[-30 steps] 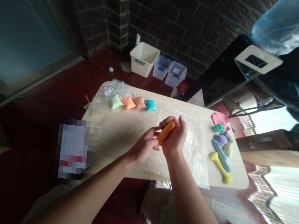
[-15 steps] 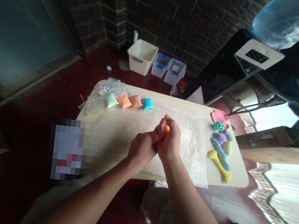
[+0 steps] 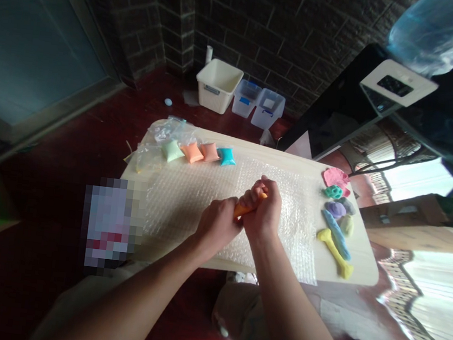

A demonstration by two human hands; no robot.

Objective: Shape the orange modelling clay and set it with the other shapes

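Note:
A piece of orange modelling clay (image 3: pixel 243 210) is squeezed between my two hands above the bubble wrap (image 3: pixel 190 198). My left hand (image 3: pixel 220 221) is closed around its near left end. My right hand (image 3: pixel 265 207) wraps the other end, fingers curled over it, so most of the clay is hidden. Along the table's right side lie shaped clay pieces: a pink one (image 3: pixel 335 178), a green one (image 3: pixel 333 191), a purple one (image 3: pixel 335 209), a blue roll (image 3: pixel 337 234) and a yellow bone-like piece (image 3: pixel 335 253).
Several clay packets, among them a teal packet (image 3: pixel 227 157) and a pale green packet (image 3: pixel 172 151), lie at the table's back left beside clear plastic bags (image 3: pixel 169 131). Beyond the table (image 3: pixel 356 267), a white bin (image 3: pixel 219 84) and two clear boxes (image 3: pixel 266 109) stand on the floor.
My hands have shifted slightly to the right and drawn a little apart, with the right fingers curled differently and the orange clay showing longer between them. The view has moved slightly.

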